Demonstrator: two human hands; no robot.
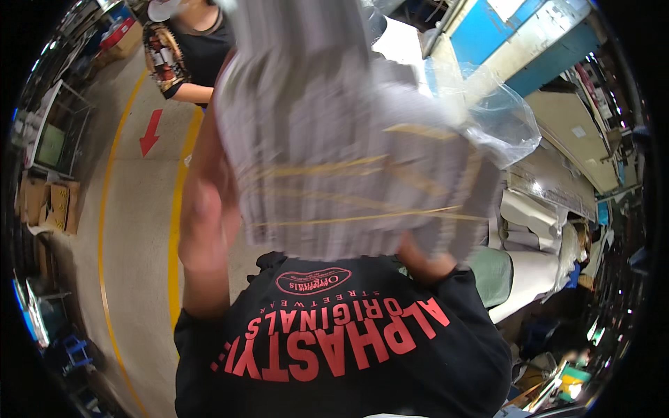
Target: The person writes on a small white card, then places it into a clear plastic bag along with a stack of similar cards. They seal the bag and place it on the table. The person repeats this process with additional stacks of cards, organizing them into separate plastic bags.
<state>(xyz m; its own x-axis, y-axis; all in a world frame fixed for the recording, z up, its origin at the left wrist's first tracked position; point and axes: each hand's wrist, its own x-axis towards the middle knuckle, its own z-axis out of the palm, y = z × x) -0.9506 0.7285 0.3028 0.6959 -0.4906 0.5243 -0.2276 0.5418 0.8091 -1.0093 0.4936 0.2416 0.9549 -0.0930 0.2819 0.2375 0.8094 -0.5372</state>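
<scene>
- Banded stack of grey sheets (pixel 348 160) is gripped underneath by the right hand (pixel 425 261); left hand (pixel 205 230) is blurred, grip indiscernible.
- Risk: sheets may slide from the loose bands beside the right hand.

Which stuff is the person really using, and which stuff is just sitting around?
In use:
- bundle of grey sheets tied with yellow bands
- left hand, beside the bundle
- right hand, under it

Lying about:
- clear plastic bag
- white rolls
- cardboard boxes
- red floor arrow

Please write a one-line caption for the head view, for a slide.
Both hands, left hand and right hand, lift a banded stack of grey sheets beside a clear plastic bag.
</scene>
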